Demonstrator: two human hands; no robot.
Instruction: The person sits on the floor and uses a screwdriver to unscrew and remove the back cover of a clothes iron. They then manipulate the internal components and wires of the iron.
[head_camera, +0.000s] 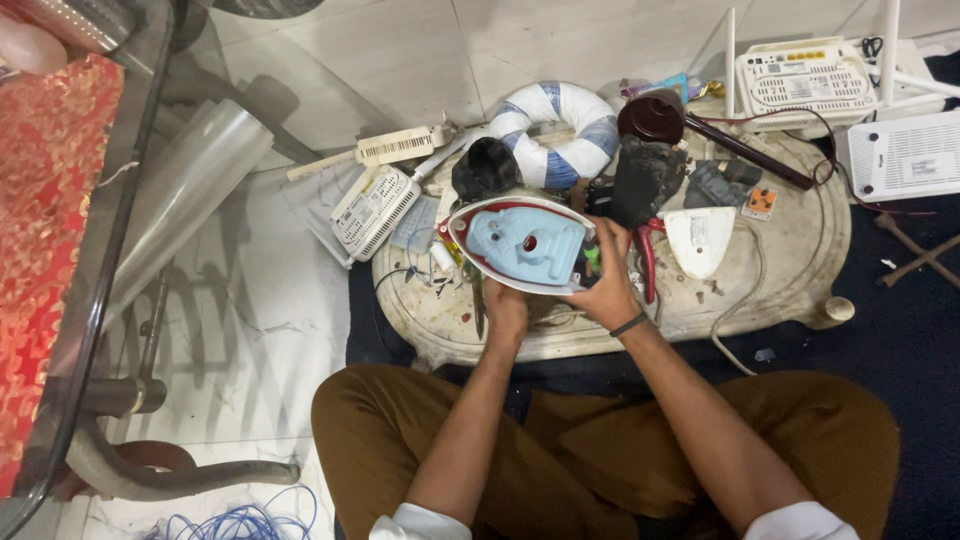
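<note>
The iron shell (522, 245) is glossy white and pale-blue plastic. At twelve o'clock, a cloth-wrapped ring (556, 133). The low surface (800, 262) looks rough, stained and matt; the floor (400, 50) is polished tile.

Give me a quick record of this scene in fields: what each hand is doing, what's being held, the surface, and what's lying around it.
Setting: person seated on the floor at a low white tray table
Held item: opened clothes iron shell, white and red rim, light blue inner part
Left hand: grips the shell's near edge
Right hand: holds the shell's right end
Behind shell: blue-and-white wrapped ring, dark brown round cap
Right of hands: red-handled pliers, white plastic cover
Left: white router
</note>
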